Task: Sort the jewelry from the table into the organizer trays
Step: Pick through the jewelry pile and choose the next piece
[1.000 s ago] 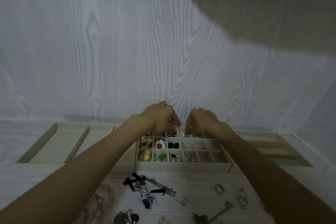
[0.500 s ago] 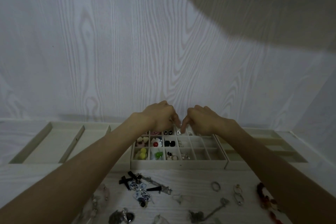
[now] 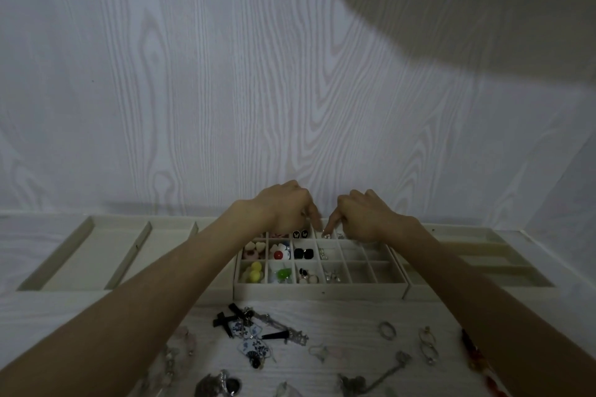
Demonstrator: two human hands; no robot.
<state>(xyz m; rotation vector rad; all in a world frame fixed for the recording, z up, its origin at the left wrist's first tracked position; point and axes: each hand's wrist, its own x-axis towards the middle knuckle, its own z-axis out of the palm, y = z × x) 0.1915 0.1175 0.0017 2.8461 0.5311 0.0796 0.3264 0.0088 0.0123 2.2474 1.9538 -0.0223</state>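
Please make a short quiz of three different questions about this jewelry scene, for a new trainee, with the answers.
1. True or false: both hands are over the back row of the gridded tray.
2. Which lies in the tray's front-left compartment? A) yellow balls B) black cross C) ring
3. Where does the ring lie?

Key:
1. True; the left hand and right hand meet there.
2. A, the yellow balls.
3. On the table, in front of the tray.

- No readable text, label, brand, number or sign appears anywhere in view.
- The two black studs [image 3: 300, 234] in the compartment tray [image 3: 319, 290] carry pale butterfly motifs, not lettering.
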